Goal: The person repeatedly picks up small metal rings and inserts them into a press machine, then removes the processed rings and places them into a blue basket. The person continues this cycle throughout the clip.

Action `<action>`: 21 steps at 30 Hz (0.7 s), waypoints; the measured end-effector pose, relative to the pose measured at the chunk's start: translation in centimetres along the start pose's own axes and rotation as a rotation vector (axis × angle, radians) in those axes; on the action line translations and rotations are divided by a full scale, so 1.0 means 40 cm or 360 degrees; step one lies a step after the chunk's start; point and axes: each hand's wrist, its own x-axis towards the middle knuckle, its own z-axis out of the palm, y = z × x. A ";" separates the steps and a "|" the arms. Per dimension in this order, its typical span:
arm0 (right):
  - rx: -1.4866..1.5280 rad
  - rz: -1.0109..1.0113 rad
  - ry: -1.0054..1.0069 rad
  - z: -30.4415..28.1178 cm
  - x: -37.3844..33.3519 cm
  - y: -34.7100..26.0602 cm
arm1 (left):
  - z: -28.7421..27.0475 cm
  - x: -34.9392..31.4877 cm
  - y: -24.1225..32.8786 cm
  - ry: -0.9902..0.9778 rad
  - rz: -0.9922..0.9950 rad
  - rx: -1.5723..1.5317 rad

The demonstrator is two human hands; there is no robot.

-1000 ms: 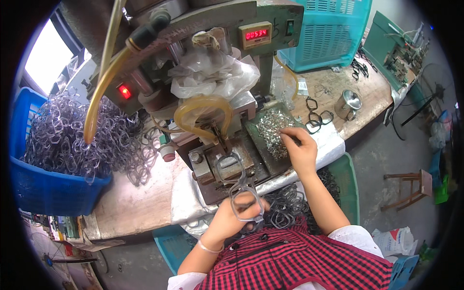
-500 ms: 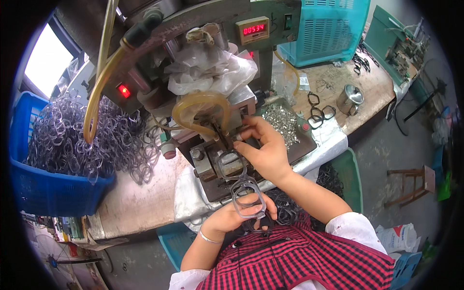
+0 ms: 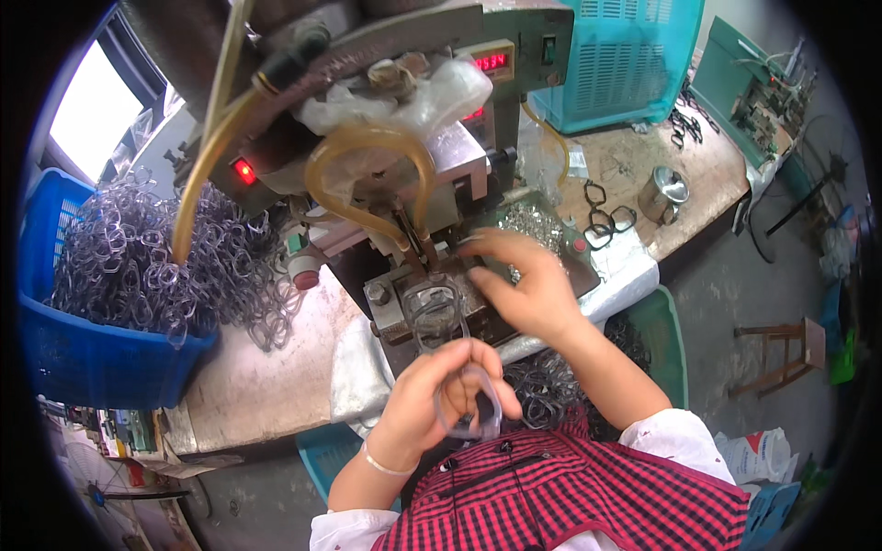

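Observation:
A translucent grey eyeglass frame [image 3: 497, 415] spans from the machine to my left hand [image 3: 424, 397]. Its far rim lies on the metal fixture of the press [image 3: 393, 317], below two thin tubes. My left fingers are closed around the frame near its middle, with the near rim hanging over the palm. To the right of the fixture is my right hand [image 3: 533, 286], thumb and fingers apart, with nothing visible between them. Just beyond it, a tray of small shiny metal parts [image 3: 535, 223] is partly hidden by that hand.
A blue basket [image 3: 110, 363] heaped with clear grey frames [image 3: 156, 257] stands on the left. On the right are a metal cup [image 3: 664, 193], black frames [image 3: 602, 220] and a teal crate [image 3: 616, 73]. A green bin [image 3: 675, 354] holding dark frames sits below the bench edge.
My left hand has moved up and taken hold around the eyeglass frame. My right hand has drawn back rightward from the press. The yellow hose loop and plastic bag sit higher.

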 end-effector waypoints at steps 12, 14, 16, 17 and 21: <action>-0.0828 -0.0297 0.0005 -0.014 -0.065 0.237 | -0.028 0.049 -0.022 0.0111 0.0111 -0.0001; -0.0920 -0.0491 -0.0337 -0.013 -0.035 0.220 | -0.028 0.050 -0.024 0.0106 0.0123 0.0043; -0.0969 -0.0553 -0.0280 0.004 -0.013 0.310 | -0.047 0.048 -0.034 0.0112 0.0067 0.0093; -0.0989 -0.0545 -0.0193 0.005 -0.006 0.324 | -0.058 0.039 -0.042 -0.0013 0.0082 0.0064; -0.0817 -0.0301 0.0175 -0.009 -0.016 0.281 | -0.115 -0.056 -0.075 0.0044 0.0500 0.0808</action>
